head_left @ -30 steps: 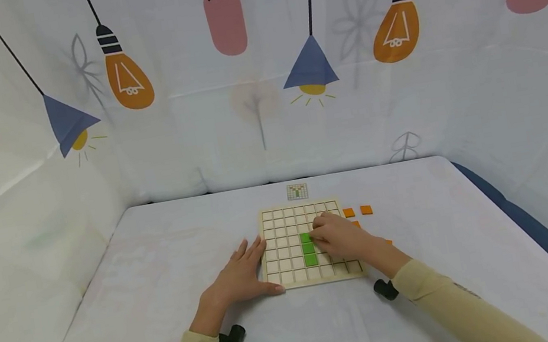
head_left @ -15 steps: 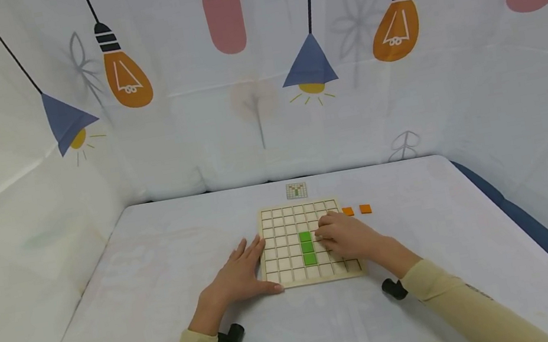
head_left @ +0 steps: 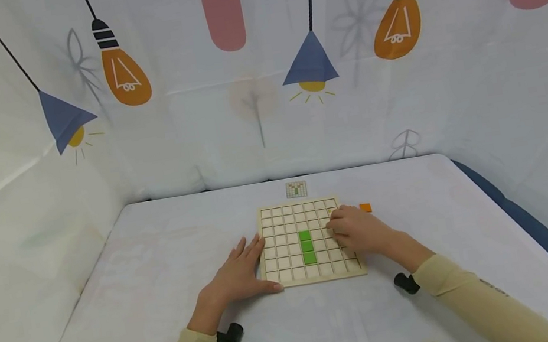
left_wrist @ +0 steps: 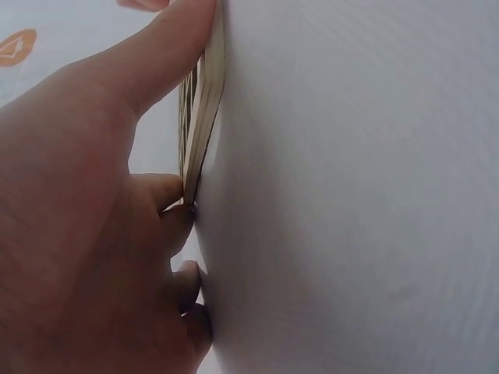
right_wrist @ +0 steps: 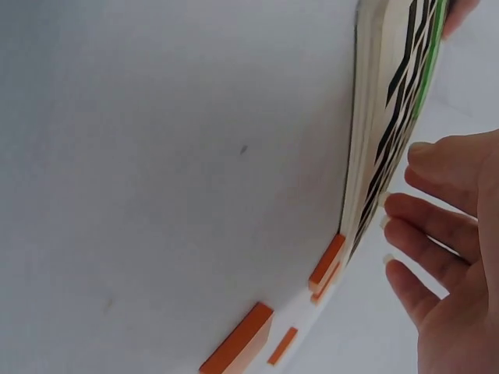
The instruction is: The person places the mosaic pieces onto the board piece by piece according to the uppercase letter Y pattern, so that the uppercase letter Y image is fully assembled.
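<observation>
A pale wooden grid board point(head_left: 291, 276) lies on the white table, with a short column of green square tiles point(head_left: 307, 246) in its cells. My left hand point(head_left: 234, 279) rests against the board's left side, fingers spread along the edge and thumb at the near-left corner. Over the board's right part hovers my right hand point(head_left: 361, 231), its fingers loosely bent. In the right wrist view nothing shows between those fingers. That view also has several orange tiles point(right_wrist: 238, 340) on the table by the board's right edge; the head view shows one orange tile point(head_left: 365, 208) past the hand.
A small card point(head_left: 295, 189) printed with a coloured grid pattern lies beyond the board. White tabletop point(head_left: 181, 227) extends to the left and in front. A patterned cloth point(head_left: 259, 113) hangs behind the table. Black wrist cameras point(head_left: 230, 337) are worn on both arms.
My right hand has drawn back to the right, off the green tiles, and now hides some orange tiles seen earlier. The left hand stays on the board's edge.
</observation>
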A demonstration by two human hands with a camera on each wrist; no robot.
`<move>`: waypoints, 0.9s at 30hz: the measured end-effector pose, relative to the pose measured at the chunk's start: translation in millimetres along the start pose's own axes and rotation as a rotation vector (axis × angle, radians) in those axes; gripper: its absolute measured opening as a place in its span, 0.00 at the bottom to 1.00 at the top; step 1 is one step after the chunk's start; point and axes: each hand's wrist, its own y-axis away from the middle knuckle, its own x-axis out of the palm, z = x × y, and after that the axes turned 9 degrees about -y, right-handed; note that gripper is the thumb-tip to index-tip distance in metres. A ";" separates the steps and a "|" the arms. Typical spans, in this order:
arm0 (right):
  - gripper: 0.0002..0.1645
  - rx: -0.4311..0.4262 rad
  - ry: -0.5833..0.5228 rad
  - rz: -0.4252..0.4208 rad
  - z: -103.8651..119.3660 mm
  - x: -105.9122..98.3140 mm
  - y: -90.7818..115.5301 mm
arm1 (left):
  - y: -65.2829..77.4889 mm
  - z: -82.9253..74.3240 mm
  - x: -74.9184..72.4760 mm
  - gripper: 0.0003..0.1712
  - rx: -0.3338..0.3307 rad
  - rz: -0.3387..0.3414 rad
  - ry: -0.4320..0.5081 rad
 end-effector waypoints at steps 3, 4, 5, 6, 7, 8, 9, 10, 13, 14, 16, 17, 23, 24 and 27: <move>0.07 0.050 0.009 0.012 -3.0 -2.1 2.4 | -0.9 0.8 0.2 0.67 0.002 0.003 -0.004; 0.08 0.065 0.018 0.014 -4.1 -2.4 3.3 | -1.2 1.1 0.6 0.68 0.002 0.004 -0.006; 0.08 0.079 0.021 0.011 -5.0 -3.0 3.9 | -1.5 1.4 1.0 0.68 0.002 0.005 -0.006; 0.09 0.087 0.032 0.004 -5.9 -3.4 4.7 | -1.8 1.7 1.4 0.68 0.002 0.006 -0.008; 0.10 0.092 0.040 -0.001 -7.1 -3.9 5.5 | -2.0 1.9 1.6 0.68 0.002 0.005 -0.009; 0.10 0.096 0.045 -0.008 -8.4 -4.4 6.3 | -2.0 1.9 1.7 0.68 0.000 0.006 -0.008; 0.11 0.101 0.048 -0.015 -9.0 -5.5 6.9 | -2.0 1.9 1.6 0.68 0.000 0.005 -0.009; 0.11 0.104 0.053 -0.020 -9.8 -6.5 7.5 | -2.0 1.8 1.5 0.68 -0.001 0.005 -0.009; 0.12 0.120 0.056 -0.023 -12.1 -9.6 9.3 | -1.5 1.2 0.6 0.68 0.001 0.003 -0.007; 0.11 0.125 0.059 -0.023 -12.7 -10.5 10.2 | -1.4 0.9 0.2 0.68 0.001 0.003 -0.005; 0.10 0.134 0.064 -0.020 -13.8 -11.7 11.8 | -1.1 0.8 -0.1 0.68 0.002 0.005 -0.006; 0.09 0.136 0.067 -0.019 -14.2 -12.1 12.7 | -1.0 0.7 -0.3 0.67 0.001 0.005 -0.004; 0.07 0.178 0.090 0.015 -17.6 -12.7 17.2 | -1.9 1.2 0.2 0.67 0.003 -0.001 -0.006; 0.07 0.188 0.091 0.022 -18.3 -12.5 17.7 | -2.0 1.4 0.5 0.67 0.004 -0.003 -0.007; 0.10 0.214 0.079 0.043 -19.8 -11.8 18.7 | -2.2 2.5 2.2 0.68 0.004 0.002 -0.013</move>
